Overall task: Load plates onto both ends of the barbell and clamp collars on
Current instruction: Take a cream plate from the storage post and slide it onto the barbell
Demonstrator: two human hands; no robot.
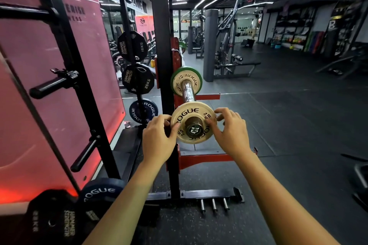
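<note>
While a green-rimmed plate [186, 81] already sits far up the barbell sleeve [188, 91], both hands pinch a small cream plate [192, 123] at the sleeve's near tip, left hand [157, 141] and right hand [231, 131] each curling a grip round its rim. It apparently still needs pushing up to the green-rimmed plate, and no collar shows on the sleeve; the far end is too distant to judge.

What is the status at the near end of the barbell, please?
Left hand and right hand grip the cream plate, just on the sleeve tip. Green-rimmed plate seated further in. No collar visible. Sleeve between unobstructed.
</note>
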